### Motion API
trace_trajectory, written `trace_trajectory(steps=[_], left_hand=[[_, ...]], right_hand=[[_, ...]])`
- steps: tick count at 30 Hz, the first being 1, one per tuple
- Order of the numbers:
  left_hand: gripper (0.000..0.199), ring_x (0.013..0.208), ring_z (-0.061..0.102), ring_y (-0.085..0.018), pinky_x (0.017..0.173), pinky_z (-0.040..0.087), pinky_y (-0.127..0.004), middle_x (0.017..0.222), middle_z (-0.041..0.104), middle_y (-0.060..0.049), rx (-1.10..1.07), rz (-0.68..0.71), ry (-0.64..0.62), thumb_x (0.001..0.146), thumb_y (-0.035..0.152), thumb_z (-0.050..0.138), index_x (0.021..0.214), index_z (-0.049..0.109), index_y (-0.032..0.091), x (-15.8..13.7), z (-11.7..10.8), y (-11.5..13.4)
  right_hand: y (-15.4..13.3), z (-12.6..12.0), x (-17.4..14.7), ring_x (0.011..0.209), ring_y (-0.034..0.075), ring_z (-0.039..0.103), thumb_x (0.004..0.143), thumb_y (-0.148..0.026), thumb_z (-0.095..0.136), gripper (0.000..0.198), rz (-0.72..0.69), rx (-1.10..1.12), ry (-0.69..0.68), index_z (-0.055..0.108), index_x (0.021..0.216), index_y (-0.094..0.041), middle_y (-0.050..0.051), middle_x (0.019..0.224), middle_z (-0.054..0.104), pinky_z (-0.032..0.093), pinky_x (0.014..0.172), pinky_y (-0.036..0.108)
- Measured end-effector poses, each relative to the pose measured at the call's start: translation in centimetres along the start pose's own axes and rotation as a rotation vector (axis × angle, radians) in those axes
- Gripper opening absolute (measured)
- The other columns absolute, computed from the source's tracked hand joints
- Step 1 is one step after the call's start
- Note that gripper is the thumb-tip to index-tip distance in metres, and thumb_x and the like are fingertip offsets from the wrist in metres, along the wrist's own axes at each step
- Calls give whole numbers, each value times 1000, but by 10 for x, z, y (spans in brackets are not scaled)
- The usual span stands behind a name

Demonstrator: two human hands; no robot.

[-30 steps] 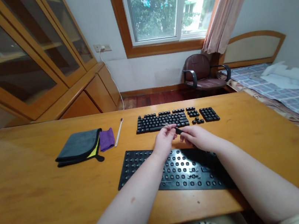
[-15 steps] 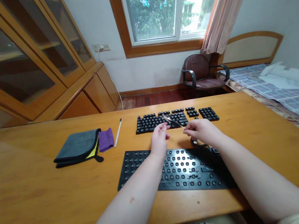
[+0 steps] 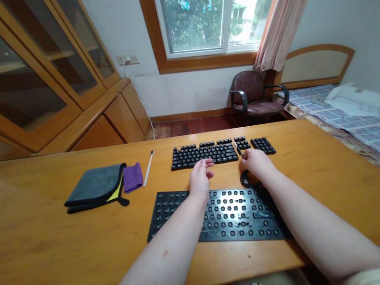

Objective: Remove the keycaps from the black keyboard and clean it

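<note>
My right hand [image 3: 258,163] is closed in a pinch around a slim black tool with a pale tip [image 3: 237,148]. It points away from me, toward the gap left of the small key groups; its exact kind is too small to make out. My left hand [image 3: 200,179] is open and holds nothing, its fingers apart above the far edge of the keyboard base [image 3: 224,213]. That black base lies stripped of its keycaps, with my forearms covering parts of it. Beyond my hands, the loose black keycaps [image 3: 204,153] are laid out in keyboard order. A coiled black cable [image 3: 245,181] rests below my right hand.
On the left of the wooden table [image 3: 50,258] lie a folded grey cloth [image 3: 94,185], a purple cloth [image 3: 133,177] and a white toothbrush-like stick with a dark head [image 3: 148,168]. A brown armchair [image 3: 251,88] stands past the table's far edge.
My right hand has turned the tool from pointing left to pointing away from me, beside the keycap block. My left hand has stayed nearly in place.
</note>
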State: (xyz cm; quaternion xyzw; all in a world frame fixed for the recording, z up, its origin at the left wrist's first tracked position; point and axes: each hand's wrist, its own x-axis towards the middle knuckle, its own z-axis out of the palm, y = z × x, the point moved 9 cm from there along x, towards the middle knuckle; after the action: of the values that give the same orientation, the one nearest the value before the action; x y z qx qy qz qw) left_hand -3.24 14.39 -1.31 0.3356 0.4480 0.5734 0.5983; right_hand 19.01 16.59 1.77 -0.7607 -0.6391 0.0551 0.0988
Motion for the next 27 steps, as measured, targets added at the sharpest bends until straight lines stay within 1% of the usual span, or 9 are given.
trace_trajectory(steps=[12,18,27], left_hand=[[31,52,48,-5,52,38,-19,81,62,-4,-27,-14,7,81,43,53,86,62,14,1,0,-3],[29,51,48,-5,52,38,-19,82,62,-5,-26,-24,8,82,41,52,86,62,14,1,0,-3],[29,52,48,-5,52,38,-19,82,62,-5,-21,-36,0,83,41,51,86,63,14,0,1,-3]], right_hand=[[0,13,7,84,22,63,74,-21,55,16,17,-21,-44,69,81,-15,12,84,69,43,70,25],[0,15,6,85,22,63,75,-22,54,17,29,-27,-49,69,81,-15,12,86,69,42,71,25],[-3,17,6,85,24,63,75,-20,53,17,30,-27,-55,68,81,-15,12,84,69,43,71,26]])
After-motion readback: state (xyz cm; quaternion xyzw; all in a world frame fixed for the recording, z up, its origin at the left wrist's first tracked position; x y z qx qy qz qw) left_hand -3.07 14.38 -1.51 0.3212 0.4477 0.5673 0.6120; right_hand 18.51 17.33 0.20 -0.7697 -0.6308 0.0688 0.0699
